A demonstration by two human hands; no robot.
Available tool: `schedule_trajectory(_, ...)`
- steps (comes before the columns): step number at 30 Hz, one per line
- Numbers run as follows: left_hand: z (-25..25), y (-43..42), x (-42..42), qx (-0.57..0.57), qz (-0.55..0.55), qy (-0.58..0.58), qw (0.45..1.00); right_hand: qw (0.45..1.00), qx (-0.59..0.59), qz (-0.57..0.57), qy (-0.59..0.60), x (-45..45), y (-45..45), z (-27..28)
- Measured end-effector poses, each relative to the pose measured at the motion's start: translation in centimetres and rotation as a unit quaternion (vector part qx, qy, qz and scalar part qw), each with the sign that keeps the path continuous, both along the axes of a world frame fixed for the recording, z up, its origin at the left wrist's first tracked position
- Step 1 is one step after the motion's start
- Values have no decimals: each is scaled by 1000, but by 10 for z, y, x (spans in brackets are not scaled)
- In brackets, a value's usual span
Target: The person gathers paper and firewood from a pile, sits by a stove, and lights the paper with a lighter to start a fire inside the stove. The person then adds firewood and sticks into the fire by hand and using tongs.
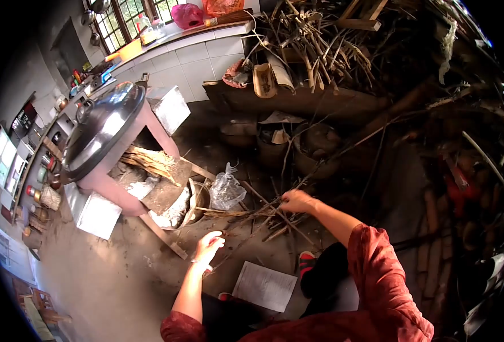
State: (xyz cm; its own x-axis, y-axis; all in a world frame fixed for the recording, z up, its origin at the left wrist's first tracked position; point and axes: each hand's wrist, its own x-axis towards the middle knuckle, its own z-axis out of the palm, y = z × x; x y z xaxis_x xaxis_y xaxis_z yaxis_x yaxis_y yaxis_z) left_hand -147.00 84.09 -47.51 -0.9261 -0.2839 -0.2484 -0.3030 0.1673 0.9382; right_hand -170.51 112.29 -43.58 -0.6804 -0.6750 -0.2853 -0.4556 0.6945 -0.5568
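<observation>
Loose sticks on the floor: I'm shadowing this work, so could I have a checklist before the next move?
1. Right hand at the sticks: ok.
2. Firm grip on them: cannot tell, too small to see.
3. Left hand clear of the stove: ok, held apart from it.
4. Plastic bag well away from the sticks: not ok, close beside them.
5. Wood bundle at the stove opening: ok, one end juts out.
6. Lid on top: ok.
</observation>
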Motion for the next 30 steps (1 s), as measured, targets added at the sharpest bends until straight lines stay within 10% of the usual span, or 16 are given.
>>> schedule_trajectory(7, -14, -23, 5, -42, 27, -7, 999, 947, 55, -268, 167, -117, 50, -50)
schedule_trajectory(20, 14, -18, 15, -216, 1, -33, 976, 901, -5, -102, 421, -215, -67, -61)
schedule_trajectory(25, 29, -14, 13, -233, -27, -38, 971, 894, -7, -196, 403, -247, -78, -48)
schedule_trajectory(30, 38, -10, 11, -279, -37, -35, 959, 940, 41, -58, 334, -210, -108, -84)
